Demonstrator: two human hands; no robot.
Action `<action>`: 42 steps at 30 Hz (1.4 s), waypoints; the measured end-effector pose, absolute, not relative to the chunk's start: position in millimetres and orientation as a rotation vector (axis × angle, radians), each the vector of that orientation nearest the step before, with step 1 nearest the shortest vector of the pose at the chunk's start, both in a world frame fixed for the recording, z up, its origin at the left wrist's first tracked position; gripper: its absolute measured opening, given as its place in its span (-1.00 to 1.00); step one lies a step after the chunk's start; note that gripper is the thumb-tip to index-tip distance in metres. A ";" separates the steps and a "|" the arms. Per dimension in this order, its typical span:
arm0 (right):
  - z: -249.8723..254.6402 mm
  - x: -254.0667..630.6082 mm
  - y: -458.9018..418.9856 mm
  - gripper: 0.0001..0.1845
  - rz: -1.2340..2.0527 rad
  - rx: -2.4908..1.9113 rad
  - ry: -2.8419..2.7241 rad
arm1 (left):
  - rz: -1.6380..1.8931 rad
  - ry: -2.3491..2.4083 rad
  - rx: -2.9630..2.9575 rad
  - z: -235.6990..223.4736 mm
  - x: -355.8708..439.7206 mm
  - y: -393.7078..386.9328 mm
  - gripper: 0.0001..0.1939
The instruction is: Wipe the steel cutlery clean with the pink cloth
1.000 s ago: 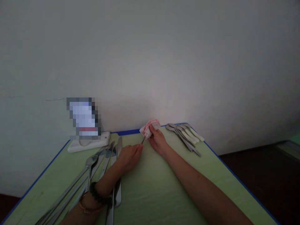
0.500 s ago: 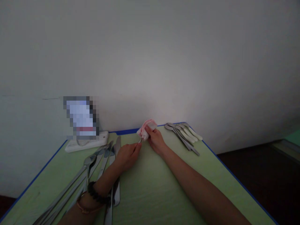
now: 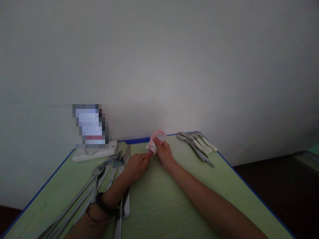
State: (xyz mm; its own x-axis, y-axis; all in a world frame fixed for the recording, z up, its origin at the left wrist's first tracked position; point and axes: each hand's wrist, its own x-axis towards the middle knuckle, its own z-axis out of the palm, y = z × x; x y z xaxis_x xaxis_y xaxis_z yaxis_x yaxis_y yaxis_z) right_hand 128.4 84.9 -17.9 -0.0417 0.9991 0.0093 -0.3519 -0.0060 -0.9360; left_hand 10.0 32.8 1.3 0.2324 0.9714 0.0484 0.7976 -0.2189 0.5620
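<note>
A pink-and-white cloth (image 3: 158, 135), bunched up, is held over the far middle of the table in my right hand (image 3: 164, 152). The thumb of that hand presses on top of the folds. My left hand (image 3: 138, 166) is closed just left of the cloth, its fingertips against the lower edge. It grips the end of a thin piece of metal cutlery, which the fingers and cloth now hide; its kind cannot be made out. Beneath and beside my left forearm lie long metal spoons (image 3: 98, 171) and flat-bladed knives (image 3: 127, 156).
Several forks and spoons (image 3: 191, 141), some white-handled, lie at the far right of the green table (image 3: 159, 205). A blurred phone-like screen (image 3: 91, 126) stands on a white base (image 3: 96, 152) at the far left. A pale wall (image 3: 159, 66) rises behind the table.
My left hand has come closer to the cloth, and the bit of metal that showed between them is now covered. The whole view has shifted slightly.
</note>
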 end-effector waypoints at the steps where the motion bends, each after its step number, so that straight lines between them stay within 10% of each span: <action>1: -17.3 127.9 84.5 -0.66 1.410 -0.907 -0.970 | 0.544 1.635 2.104 1.6 10.2 33.2 -0.53; 17: -16.0 157.9 106.0 -0.74 0.907 -1.031 -1.240 | 0.486 1.576 2.111 1.0 4.8 31.9 -0.51; 33: -19.2 123.3 85.7 -0.72 1.435 -0.876 -0.905 | 0.536 1.547 2.090 5.7 5.6 31.5 -0.54; 42: -9.1 154.1 102.4 -0.78 1.160 -0.844 -1.222 | 0.538 1.432 2.042 5.1 0.7 32.0 -0.53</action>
State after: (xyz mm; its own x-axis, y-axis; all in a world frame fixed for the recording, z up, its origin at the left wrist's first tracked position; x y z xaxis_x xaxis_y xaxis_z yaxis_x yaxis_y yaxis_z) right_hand 154.1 102.4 -9.1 -0.0460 0.9655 0.2564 -0.2051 0.2420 -0.9483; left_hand 0.7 32.0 5.1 0.3417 0.9398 -0.0033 0.7048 -0.2539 0.6624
